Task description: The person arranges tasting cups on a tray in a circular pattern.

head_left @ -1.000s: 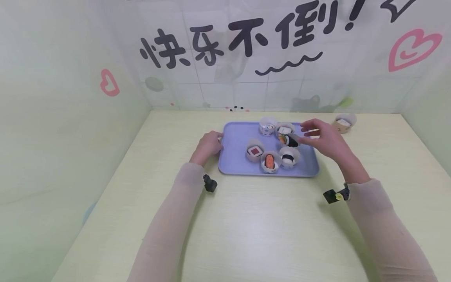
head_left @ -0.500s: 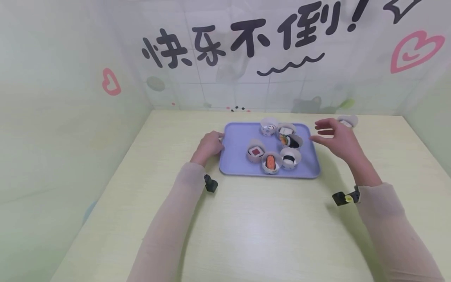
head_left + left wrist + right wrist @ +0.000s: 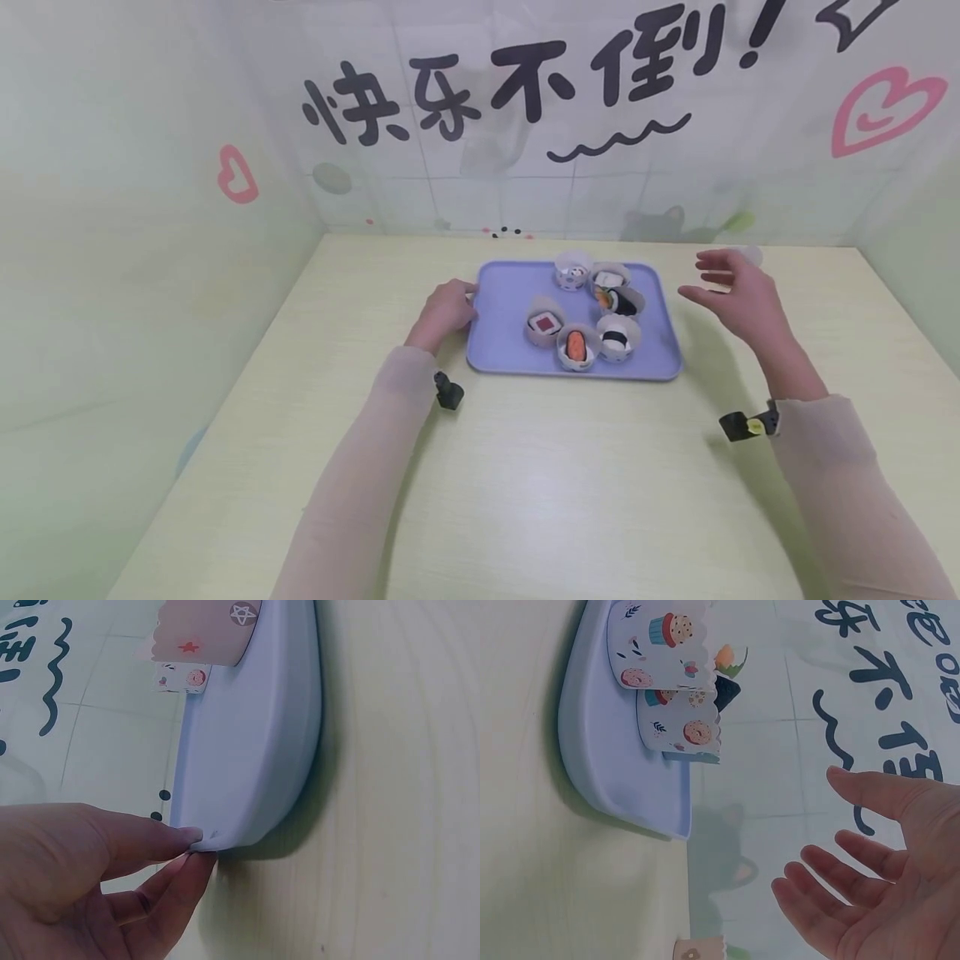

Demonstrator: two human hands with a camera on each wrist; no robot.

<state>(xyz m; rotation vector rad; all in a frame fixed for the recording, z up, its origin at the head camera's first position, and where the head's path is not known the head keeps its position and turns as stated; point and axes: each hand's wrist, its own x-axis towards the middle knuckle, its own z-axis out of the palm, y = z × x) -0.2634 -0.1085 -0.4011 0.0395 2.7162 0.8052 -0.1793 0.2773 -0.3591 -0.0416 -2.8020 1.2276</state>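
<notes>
My left hand [image 3: 447, 307] pinches the left rim of the blue tray [image 3: 498, 312], thumb on top and fingers beneath in the left wrist view. Several paper cups stand on the tray, each with a toy sushi piece: an orange-topped one [image 3: 576, 344], a black-banded white one [image 3: 615, 337], a red-centred roll [image 3: 544, 323] and a black hand roll [image 3: 624, 302] among them. Off the tray's right end, my right hand [image 3: 744, 302] hovers over the table with fingers spread and nothing in them. Printed cups [image 3: 679, 724] show beyond it in the right wrist view.
Behind the right hand, at the back right of the table [image 3: 570, 483], stands another paper cup [image 3: 752, 254], mostly hidden; its brown wall [image 3: 699, 949] shows in the right wrist view. Walls close in the table at the back and sides.
My right hand has drawn away from the hand-roll cup, moving right past the tray's edge, and now covers most of the cup at the back right. My left hand stays on the tray rim.
</notes>
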